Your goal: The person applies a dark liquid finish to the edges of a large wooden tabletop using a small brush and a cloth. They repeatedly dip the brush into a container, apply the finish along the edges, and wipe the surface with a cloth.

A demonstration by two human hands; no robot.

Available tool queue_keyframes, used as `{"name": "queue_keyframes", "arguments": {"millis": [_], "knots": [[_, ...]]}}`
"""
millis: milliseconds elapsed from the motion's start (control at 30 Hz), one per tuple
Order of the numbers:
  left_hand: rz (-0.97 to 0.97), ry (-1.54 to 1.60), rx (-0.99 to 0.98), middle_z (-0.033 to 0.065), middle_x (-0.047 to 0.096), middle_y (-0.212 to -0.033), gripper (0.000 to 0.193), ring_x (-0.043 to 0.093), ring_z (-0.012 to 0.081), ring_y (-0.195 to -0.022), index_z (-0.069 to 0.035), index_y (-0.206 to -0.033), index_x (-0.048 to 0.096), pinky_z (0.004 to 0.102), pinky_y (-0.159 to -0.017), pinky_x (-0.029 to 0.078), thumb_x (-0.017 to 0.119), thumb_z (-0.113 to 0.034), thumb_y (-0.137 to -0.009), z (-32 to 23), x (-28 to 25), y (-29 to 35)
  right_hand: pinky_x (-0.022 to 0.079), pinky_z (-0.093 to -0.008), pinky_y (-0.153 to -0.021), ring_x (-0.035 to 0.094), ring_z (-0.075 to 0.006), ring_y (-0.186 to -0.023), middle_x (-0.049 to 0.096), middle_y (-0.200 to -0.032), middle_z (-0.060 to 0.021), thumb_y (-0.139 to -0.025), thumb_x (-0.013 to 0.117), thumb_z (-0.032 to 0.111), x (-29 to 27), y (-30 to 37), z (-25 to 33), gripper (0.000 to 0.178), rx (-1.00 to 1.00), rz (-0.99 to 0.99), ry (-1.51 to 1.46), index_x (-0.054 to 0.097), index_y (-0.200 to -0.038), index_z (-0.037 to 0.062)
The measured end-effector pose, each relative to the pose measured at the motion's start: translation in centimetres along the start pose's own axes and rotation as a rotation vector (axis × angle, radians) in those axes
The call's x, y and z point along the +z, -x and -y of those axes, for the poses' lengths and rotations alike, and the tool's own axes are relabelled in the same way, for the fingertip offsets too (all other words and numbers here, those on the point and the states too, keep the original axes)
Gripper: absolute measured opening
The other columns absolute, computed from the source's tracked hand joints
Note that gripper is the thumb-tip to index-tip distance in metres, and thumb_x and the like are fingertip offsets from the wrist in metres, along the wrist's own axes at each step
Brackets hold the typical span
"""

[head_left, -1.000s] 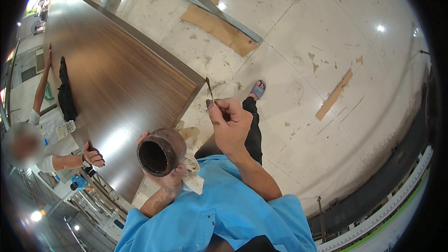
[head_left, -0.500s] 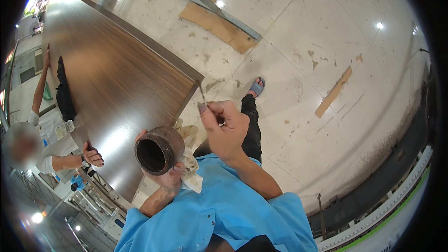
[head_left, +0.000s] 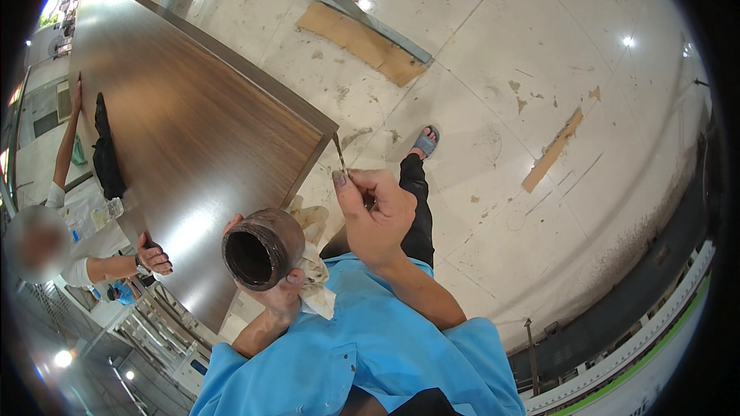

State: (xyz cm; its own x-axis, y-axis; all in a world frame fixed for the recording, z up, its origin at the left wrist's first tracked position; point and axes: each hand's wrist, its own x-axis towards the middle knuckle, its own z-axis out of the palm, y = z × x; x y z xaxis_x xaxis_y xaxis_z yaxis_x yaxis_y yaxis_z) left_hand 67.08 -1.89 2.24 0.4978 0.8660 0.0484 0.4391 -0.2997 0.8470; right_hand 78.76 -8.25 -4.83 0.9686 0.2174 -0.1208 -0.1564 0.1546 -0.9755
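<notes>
Glare whitens part of the brown panel (head_left: 202, 135); light spots gleam on the floor (head_left: 470, 108); fisheye corners are black.

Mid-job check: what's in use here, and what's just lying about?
Likely in use:
dark jar and pale rag, left hand
thin stick, right hand
wood-grain panel near the stick's tip

Apparently lying about:
large cardboard piece
narrow cardboard strip
grey bar

A loose, bright blue shirt (head_left: 416, 354) is hanging in soft folds; its wide sleeves (head_left: 484, 339) are leaving the forearms (head_left: 428, 294) bare, and small dark spots (head_left: 346, 356) are dotting its front. Black trousers (head_left: 417, 219) are showing above a grey-blue, open-toed sandal (head_left: 425, 143).
</notes>
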Motion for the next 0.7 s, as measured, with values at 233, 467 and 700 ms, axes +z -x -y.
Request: {"name": "queue_keyframes", "arguments": {"millis": [233, 467, 700], "knots": [[-0.029, -0.022, 0.022, 0.0166, 0.037, -0.143, 0.108, 0.044, 0.0274, -0.128, 0.005, -0.140, 0.036, 0.0410, -0.104, 0.039, 0.079, -0.064, -0.069, 0.2, 0.1, 0.1, 0.037, -0.0232, -0.045, 0.049, -0.0054, -0.051, 0.059, -0.060, -0.0053, -0.086, 0.072, 0.005, 0.1, -0.3, -1.0, 0.014, 0.159, -0.005, 0.016, 0.061, -0.077, 0.0003], [-0.002, -0.019, 0.053, 0.0163, 0.037, -0.143, 0.109, 0.045, 0.0273, -0.127, 0.005, -0.140, 0.035, 0.0402, -0.103, 0.041, 0.079, -0.064, -0.068, 0.3, 0.3, -0.2, 0.039, -0.0251, -0.046, 0.049, -0.0087, -0.050, 0.057, -0.059, -0.0057, -0.081, 0.075, 0.003, -0.1, -0.1, -1.5, 0.014, 0.140, -0.031, 0.062, 0.061, -0.077, 0.0010], [0.006, -0.021, 0.040, 0.0165, 0.038, -0.142, 0.109, 0.046, 0.0267, -0.126, 0.005, -0.140, 0.035, 0.0397, -0.102, 0.042, 0.080, -0.063, -0.068, -0.1, 0.4, -0.2, 0.036, -0.0187, -0.047, 0.047, -0.0016, -0.053, 0.058, -0.060, -0.0002, -0.083, 0.074, -0.001, -0.1, -0.6, -2.2, 0.016, 0.107, -0.049, 0.048, 0.059, -0.076, -0.0006]]}}
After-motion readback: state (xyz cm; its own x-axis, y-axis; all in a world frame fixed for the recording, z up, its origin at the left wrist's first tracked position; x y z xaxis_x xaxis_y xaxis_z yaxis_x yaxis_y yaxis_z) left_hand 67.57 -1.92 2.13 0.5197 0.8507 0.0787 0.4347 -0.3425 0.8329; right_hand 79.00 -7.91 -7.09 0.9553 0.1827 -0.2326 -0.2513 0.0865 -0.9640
